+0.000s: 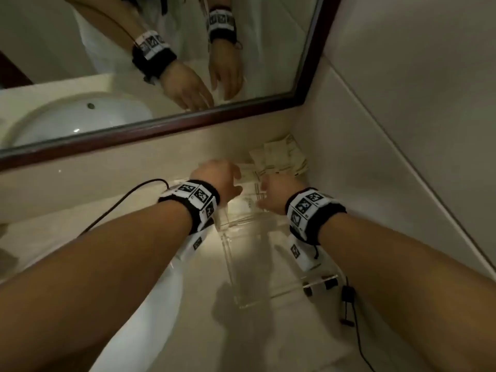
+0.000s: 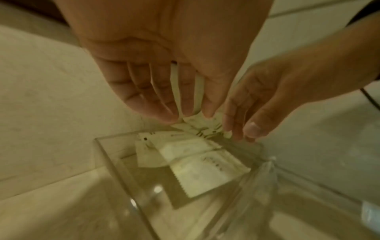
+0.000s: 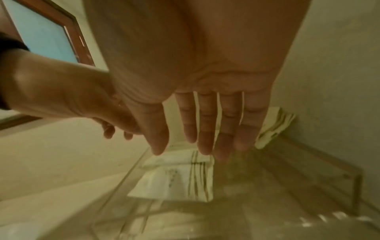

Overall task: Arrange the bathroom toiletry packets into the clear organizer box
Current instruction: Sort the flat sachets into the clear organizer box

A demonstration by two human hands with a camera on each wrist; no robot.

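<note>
The clear organizer box [image 1: 228, 253] stands on a pale counter in a wall corner. Two flat cream packets [image 2: 197, 172] lie at its far end, also seen in the right wrist view as packets [image 3: 176, 180]. My left hand [image 1: 217, 178] hangs over that end; its thumb and fingertips [image 2: 197, 113] pinch a pale packet [image 2: 195, 121]. My right hand [image 1: 271, 194] hovers beside it, open and holding nothing, with straight fingers [image 3: 183, 146] pointing down. A pile of loose packets [image 1: 281, 157] leans in the corner beyond the box, seen from the right wrist as a pile [image 3: 275, 125].
A dark-framed mirror [image 1: 161, 124] runs along the back wall just above the counter. A white sink rim [image 1: 161, 291] lies under my left forearm. Walls close in at the right and back. Black cables [image 1: 120, 202] trail from both wrists.
</note>
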